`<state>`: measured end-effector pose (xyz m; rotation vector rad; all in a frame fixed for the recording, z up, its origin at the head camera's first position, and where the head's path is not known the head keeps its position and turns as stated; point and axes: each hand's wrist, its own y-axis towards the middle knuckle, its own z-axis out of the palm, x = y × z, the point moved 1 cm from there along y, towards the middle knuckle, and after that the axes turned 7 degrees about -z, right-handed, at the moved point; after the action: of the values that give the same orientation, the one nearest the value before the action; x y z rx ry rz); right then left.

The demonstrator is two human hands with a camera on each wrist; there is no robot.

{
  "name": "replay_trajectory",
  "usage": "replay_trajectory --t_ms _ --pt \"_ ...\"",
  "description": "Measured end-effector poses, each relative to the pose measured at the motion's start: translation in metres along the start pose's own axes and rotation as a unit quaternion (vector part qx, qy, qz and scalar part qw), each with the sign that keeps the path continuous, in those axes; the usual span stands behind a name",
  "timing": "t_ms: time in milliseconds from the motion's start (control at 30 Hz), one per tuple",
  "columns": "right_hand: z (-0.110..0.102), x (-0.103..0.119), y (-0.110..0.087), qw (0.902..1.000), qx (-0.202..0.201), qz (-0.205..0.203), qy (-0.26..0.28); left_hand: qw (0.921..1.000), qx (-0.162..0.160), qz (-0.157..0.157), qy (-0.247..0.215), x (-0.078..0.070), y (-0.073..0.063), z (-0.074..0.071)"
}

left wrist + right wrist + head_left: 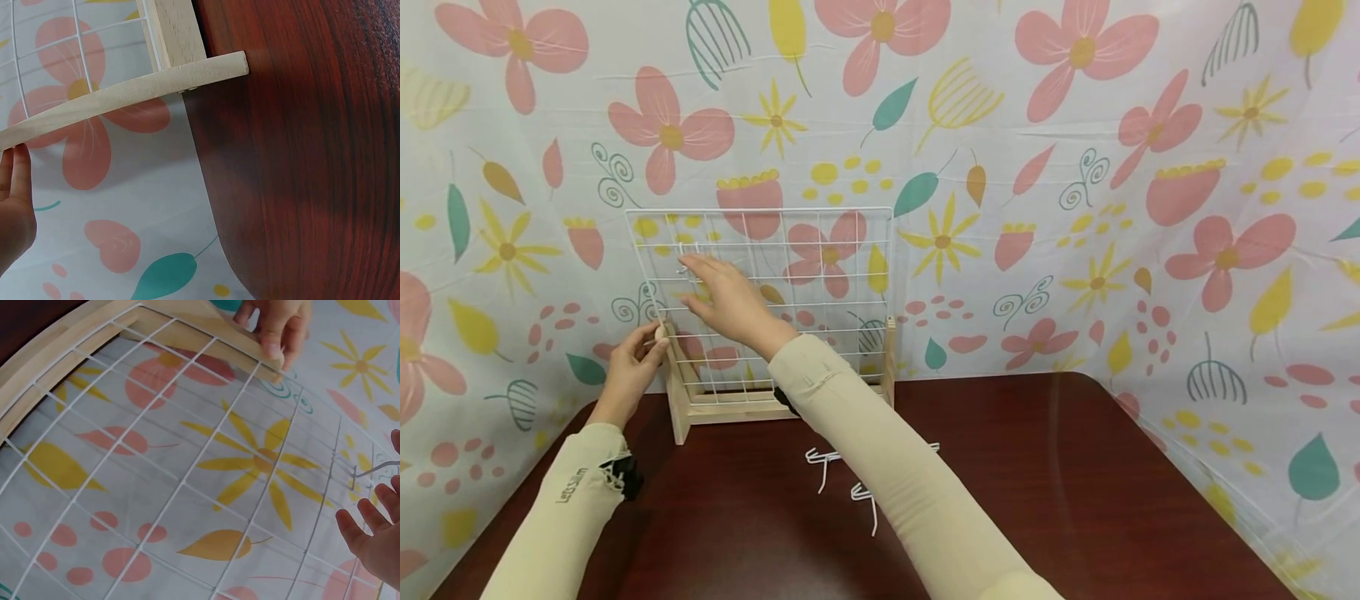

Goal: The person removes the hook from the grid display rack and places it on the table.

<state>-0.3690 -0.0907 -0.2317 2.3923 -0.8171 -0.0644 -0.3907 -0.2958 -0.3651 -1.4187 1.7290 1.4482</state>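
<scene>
A white wire grid panel (763, 304) stands upright in a wooden stand (677, 387) at the back left of the table. My left hand (631, 367) grips the top of the stand's left post, thumb on one side and fingers on the other, as the right wrist view shows. A white wire hook (375, 469) hangs on the grid's upper left part. Beside it is my right hand (733, 304), fingers extended and thumb apart. The hook's prong lies in the gap between thumb and fingers; whether they touch it, I cannot tell.
More white wire hooks (865, 493) lie on the dark red-brown table (1037, 492), partly hidden under the right forearm. A flower-printed curtain (970, 167) hangs close behind the grid and along the sides. The table's rounded left edge (215, 228) runs near the stand.
</scene>
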Motion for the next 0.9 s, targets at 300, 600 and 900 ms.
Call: replay_trajectory --t_ms 300,600,900 --pt "0.0094 -0.0077 0.0022 1.0 -0.008 -0.003 -0.003 0.9999 -0.007 0.01 -0.005 0.0022 0.0018 0.001" --pt "0.0071 -0.0055 0.004 0.9997 0.004 -0.006 -0.021 1.0 -0.001 -0.002 -0.002 0.0004 0.0006 0.0012" --pt "0.0074 -0.0046 0.0057 0.9992 -0.017 0.037 -0.003 1.0 -0.008 0.0 0.003 0.0013 0.0003 0.0014"
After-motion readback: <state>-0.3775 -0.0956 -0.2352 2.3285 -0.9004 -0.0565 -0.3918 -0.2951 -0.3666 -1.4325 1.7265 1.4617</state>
